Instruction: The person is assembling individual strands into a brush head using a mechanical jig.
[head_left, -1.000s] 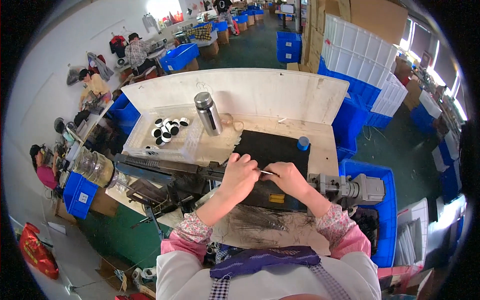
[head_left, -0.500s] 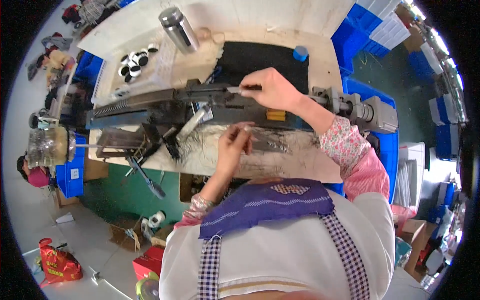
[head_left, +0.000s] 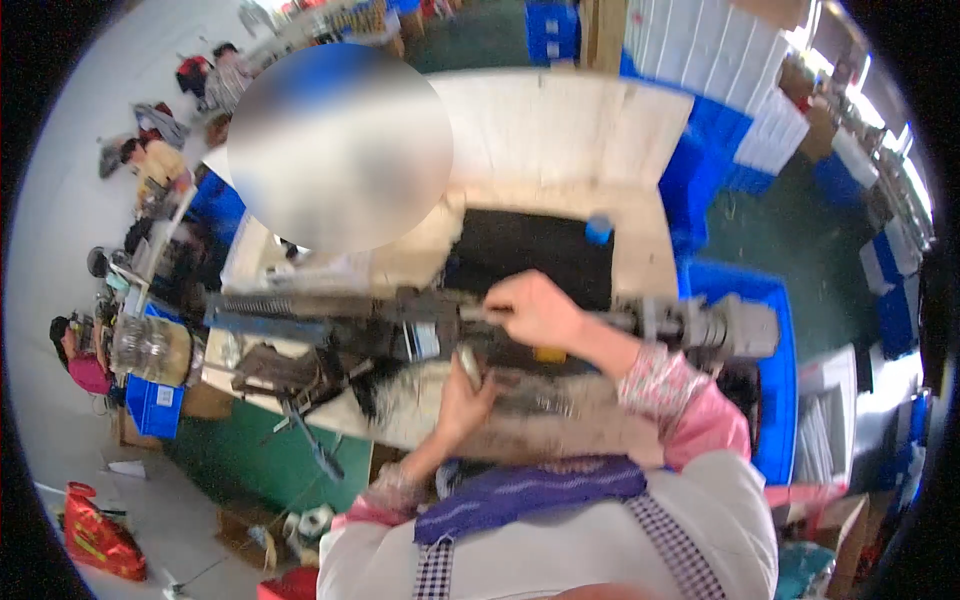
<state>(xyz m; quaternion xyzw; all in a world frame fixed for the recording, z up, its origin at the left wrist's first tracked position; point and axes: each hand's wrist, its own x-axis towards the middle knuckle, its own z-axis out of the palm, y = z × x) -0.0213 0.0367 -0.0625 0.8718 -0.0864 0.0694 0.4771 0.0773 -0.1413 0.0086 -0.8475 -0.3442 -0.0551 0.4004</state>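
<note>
Head camera view: a person's left hand (head_left: 462, 408) is closing around a pale, slim object (head_left: 468, 366), blurred beyond identifying, just below a long dark machine (head_left: 380, 312). The right hand (head_left: 538, 314) is curling narrowly at the machine's bar; whether it is gripping anything, I cannot tell. The person is apparently working by hand at the bar; the next move is probably calling for steady, careful alignment there.
</note>
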